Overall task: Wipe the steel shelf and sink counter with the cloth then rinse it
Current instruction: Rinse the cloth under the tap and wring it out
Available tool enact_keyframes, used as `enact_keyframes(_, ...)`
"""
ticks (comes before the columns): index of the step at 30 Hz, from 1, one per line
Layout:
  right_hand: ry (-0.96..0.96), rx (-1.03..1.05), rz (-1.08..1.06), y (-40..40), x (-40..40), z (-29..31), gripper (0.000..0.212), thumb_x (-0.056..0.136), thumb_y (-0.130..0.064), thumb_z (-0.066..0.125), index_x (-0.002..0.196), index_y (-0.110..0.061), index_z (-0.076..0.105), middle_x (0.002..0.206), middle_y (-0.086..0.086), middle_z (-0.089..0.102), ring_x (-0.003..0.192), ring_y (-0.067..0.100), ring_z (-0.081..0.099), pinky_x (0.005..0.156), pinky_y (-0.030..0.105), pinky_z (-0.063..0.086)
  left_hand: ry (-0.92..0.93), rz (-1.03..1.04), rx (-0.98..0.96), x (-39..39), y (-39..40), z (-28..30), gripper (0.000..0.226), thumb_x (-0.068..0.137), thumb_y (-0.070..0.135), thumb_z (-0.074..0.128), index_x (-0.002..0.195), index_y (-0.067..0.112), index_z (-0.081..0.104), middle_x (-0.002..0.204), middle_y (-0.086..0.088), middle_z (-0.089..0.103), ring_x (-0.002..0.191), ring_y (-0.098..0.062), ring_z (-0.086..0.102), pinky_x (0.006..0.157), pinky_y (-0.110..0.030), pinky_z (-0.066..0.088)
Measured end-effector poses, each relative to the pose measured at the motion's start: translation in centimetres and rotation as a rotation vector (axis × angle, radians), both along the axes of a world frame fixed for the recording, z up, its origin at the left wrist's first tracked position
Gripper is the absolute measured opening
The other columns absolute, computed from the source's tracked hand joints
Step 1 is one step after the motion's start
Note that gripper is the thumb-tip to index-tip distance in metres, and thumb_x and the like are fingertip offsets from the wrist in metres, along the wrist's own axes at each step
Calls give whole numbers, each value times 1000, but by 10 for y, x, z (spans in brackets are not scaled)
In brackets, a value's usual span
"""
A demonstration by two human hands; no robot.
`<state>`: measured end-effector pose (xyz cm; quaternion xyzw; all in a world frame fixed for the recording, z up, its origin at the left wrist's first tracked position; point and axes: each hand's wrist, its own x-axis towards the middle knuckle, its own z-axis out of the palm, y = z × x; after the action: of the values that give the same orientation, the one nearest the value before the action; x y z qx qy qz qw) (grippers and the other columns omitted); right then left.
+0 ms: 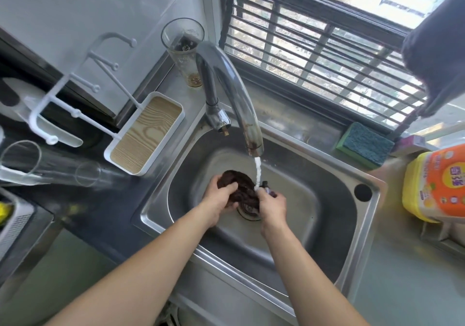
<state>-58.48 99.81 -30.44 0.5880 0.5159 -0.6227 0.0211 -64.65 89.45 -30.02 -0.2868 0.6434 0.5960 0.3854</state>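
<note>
1. Both forearms reach out from the near edge of the table, over the near rim of the steel sink and down into its basin.
2. The left hand has its fingers curled round the left part of the dark brown cloth; this grip is closed tight on the fabric, with the thumb lying across the top of it.
3. The right hand pinches the right end of the cloth, fingers curled in, so that its grip is closed on the fabric too.
4. The cloth is bunched and twisted between the two hands, held above the drain in the middle of the basin; a lump of it bulges up past the left hand's fingers, toward the far side.
5. A stream of water falls from the tap and lands on the cloth just beside the right hand's fingertips.
6. The tap rises from the far left corner of the sink and arches over the basin.
7. A tall glass stands behind the tap at the far edge of the table.
8. A green and blue sponge lies on the far rim toward the right, with a yellow and orange bottle at the right edge.
</note>
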Motion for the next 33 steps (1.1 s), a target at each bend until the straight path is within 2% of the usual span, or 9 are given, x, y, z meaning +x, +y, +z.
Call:
enact_keyframes(4,19,-60,109,-33,2,-3,21,90,-29,69,77,-13,64,88,13,74,87,31,69,89,48,57,-181,-16,-12,3,11,8,44,90,55,62,97,13,75,88,-7,77,73,-21,72,60,-27,55)
enact_keyframes(7,-119,137,41,-28,-4,0,39,93,-46,57,70,-16,66,82,9,72,84,33,67,80,39,54,-191,-131,5,13,20,11,34,83,45,69,72,13,74,67,-4,69,54,-19,62,48,-20,46)
enact_keyframes(13,-188,151,52,3,-17,14,39,92,-39,54,64,-13,62,77,12,68,83,35,61,78,38,48,-187,-289,-7,16,26,13,41,88,37,58,53,19,66,58,1,61,45,-12,56,48,-17,43)
enact_keyframes(18,-114,240,266,-30,-13,19,36,89,-37,60,62,-13,57,76,14,69,84,38,63,75,38,48,-102,-69,-143,1,28,6,35,95,36,56,95,5,73,94,-13,72,85,-27,70,79,-38,59)
enact_keyframes(22,-137,269,259,-19,-13,14,35,91,-36,59,64,-13,58,77,14,68,87,40,63,73,37,44,-143,-269,-22,10,17,8,20,93,32,60,85,16,69,77,-5,66,55,-13,61,44,-15,44)
enact_keyframes(25,-143,272,219,0,-19,10,39,96,-41,53,72,-13,64,82,14,68,92,39,63,76,36,41,-161,-366,63,12,5,12,24,96,41,58,105,21,67,81,-3,67,65,-14,63,50,-20,48)
enact_keyframes(28,-72,195,161,14,-25,3,37,95,-42,55,91,-9,71,95,14,74,97,35,67,91,41,52,-295,-430,223,10,-4,17,35,93,44,66,113,15,70,104,-14,74,96,-30,70,71,-39,60)
enact_keyframes(30,-51,158,148,22,-26,-3,29,89,-37,65,94,-9,70,96,13,75,98,36,69,94,48,53,-291,-343,341,11,-7,14,28,92,23,71,115,9,64,117,-23,70,103,-40,69,72,-45,61)
enact_keyframes(33,-61,172,69,26,-17,-6,25,83,-38,73,87,-14,68,91,11,76,94,35,71,93,50,55,-181,-66,261,7,-5,4,38,84,-2,73,118,11,62,124,-21,63,90,-41,70,60,-45,63)
